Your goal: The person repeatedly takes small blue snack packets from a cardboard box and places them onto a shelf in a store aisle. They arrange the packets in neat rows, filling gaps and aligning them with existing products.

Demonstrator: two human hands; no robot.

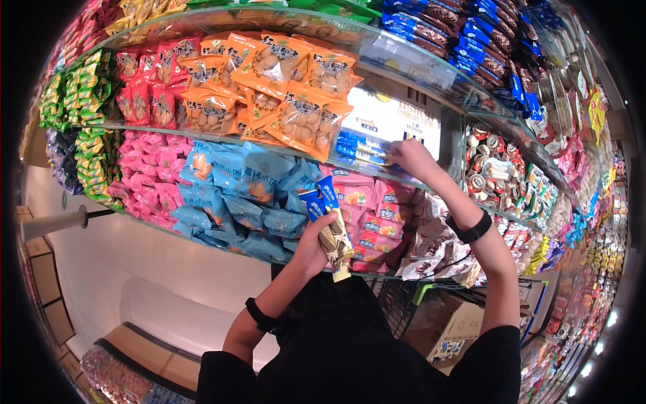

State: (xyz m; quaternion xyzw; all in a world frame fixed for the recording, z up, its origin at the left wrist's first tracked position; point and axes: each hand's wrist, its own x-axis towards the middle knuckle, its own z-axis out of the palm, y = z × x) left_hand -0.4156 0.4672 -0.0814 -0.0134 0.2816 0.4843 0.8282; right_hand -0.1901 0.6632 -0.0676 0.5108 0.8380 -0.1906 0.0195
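Observation:
My left hand (315, 245) holds a few blue, cream and brown wrapped snack bars (333, 227) upright in front of the lower shelf. Higher up, my right hand (411, 156) reaches into a shelf compartment, its fingertips at the end of a small stack of blue-and-white wrapped bars (361, 146); whether the fingers grip one cannot be told. Behind that stack stands a white printed carton (393, 111). Orange bags of round biscuits (303, 118) lie directly left of the stack. Below are light blue snack bags (265, 171) and pink packets (381, 227).
Glass shelf edges (227, 141) run across in front of me. Blue-and-brown packets (479, 35) fill the upper shelf. Jelly-like cups (487, 151) lie to the right. A shopping cart (424, 293) with an open cardboard box (462, 323) stands at the lower right.

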